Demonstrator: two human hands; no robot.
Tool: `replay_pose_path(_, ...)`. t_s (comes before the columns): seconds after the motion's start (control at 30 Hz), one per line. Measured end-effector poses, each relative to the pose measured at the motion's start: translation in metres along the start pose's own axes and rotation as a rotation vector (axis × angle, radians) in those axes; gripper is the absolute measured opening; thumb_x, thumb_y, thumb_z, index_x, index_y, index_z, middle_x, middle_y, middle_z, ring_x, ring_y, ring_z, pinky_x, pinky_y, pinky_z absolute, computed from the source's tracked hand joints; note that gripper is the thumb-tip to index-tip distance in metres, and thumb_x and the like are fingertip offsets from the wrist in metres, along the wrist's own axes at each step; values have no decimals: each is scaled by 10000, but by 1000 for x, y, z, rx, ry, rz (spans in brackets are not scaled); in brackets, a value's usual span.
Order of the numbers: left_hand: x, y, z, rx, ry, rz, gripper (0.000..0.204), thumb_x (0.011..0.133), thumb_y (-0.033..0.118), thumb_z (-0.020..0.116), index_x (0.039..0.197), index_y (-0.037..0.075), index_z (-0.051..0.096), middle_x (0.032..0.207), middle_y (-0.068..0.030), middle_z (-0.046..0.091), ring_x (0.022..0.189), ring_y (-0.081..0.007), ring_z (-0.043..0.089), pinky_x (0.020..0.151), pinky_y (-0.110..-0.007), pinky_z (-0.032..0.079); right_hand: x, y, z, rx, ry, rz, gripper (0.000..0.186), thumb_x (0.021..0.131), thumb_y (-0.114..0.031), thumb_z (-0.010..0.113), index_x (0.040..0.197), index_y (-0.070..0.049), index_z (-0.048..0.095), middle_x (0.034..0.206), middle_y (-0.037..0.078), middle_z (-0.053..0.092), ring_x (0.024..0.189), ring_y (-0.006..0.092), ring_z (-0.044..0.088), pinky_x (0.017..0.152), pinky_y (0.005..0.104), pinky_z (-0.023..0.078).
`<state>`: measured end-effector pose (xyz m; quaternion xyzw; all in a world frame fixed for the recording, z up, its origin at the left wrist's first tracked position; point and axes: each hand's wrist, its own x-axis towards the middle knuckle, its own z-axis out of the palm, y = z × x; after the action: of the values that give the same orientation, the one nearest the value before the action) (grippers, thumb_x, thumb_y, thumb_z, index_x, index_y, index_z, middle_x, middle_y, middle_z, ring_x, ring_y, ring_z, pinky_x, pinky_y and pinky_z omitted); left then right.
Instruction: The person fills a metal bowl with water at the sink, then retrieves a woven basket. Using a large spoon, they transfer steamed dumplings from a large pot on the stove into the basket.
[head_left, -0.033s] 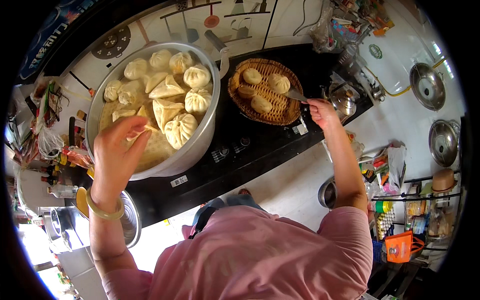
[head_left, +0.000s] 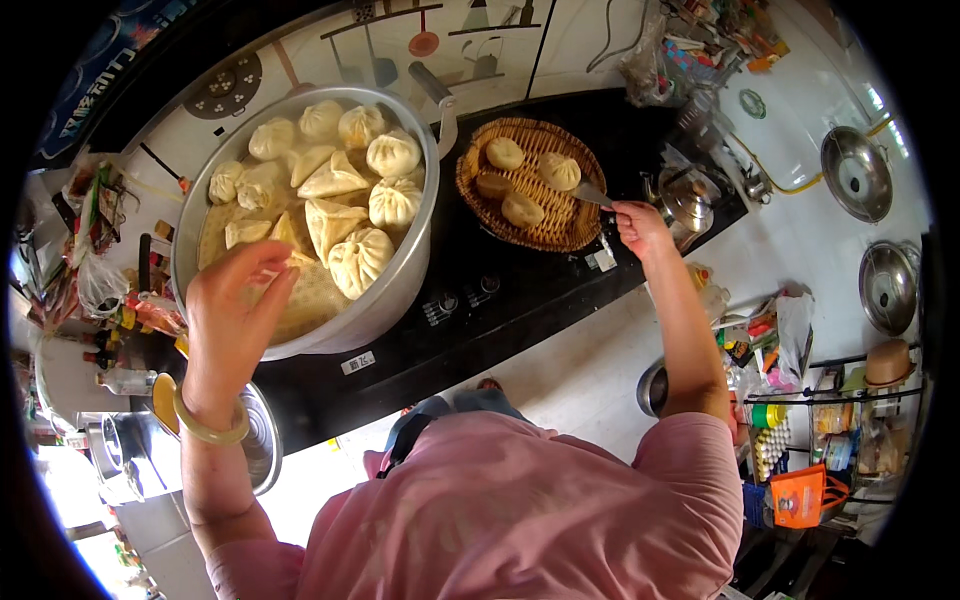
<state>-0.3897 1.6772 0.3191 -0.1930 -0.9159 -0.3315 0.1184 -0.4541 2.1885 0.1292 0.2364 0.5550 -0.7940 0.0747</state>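
My left hand, wearing a pale bangle, is over the front left of a large steaming metal pot, fingertips pinched beside a folded dough piece; what they hold is unclear. Pleated buns and triangular pastries fill the pot. My right hand grips a flat metal spatula, its blade against a pleated bun in a round wicker basket. Several flatter buns also lie in that basket.
Basket and pot stand on a black cooktop. A metal kettle is right of the basket. Cluttered bags line the left. Two metal lids are at right, above a rack with eggs and an orange bag.
The bun at the spatula has shifted very slightly down and right. Both my hands are almost where they were.
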Motion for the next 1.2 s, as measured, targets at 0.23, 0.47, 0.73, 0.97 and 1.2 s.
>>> replay_pose_path(0.23,-34,-6,0,-37,10,-149,166,796,9,641,962,2,645,864,-57,674,779,-96,626,700,-217,482,90,45,-15,-226,265,-307,137,819,-112,622,782,19,604,559,77,530,393,153,462,333,265,310)
replay_pose_path(0.47,-51,-16,-5,-30,65,-134,139,776,18,641,909,-20,627,789,-118,655,675,-171,644,604,-255,497,66,47,71,-1777,487,-668,149,839,-114,521,825,-6,623,707,181,632,679,333,637,597,424,503)
replay_pose_path(0.73,-54,-37,-33,41,139,-134,111,792,54,621,886,-5,623,781,-143,638,686,-247,644,612,-292,504,1,-6,90,-1269,478,-1306,164,847,-134,557,877,-4,651,638,117,617,558,255,603,515,383,451)
replay_pose_path(0.97,-55,-68,-39,18,130,-164,139,792,70,626,904,-12,622,803,-150,646,723,-256,652,633,-312,528,-131,-73,202,-698,-100,-867,212,897,-89,552,1064,12,635,570,-47,444,478,21,373,416,192,291)
replay_pose_path(1.2,-53,-70,-33,-47,63,-154,147,789,26,631,927,-24,625,781,-111,651,690,-159,641,623,-257,507,-146,-82,273,-1350,-451,-988,165,834,-128,591,943,-10,626,656,172,527,533,274,472,528,320,413)
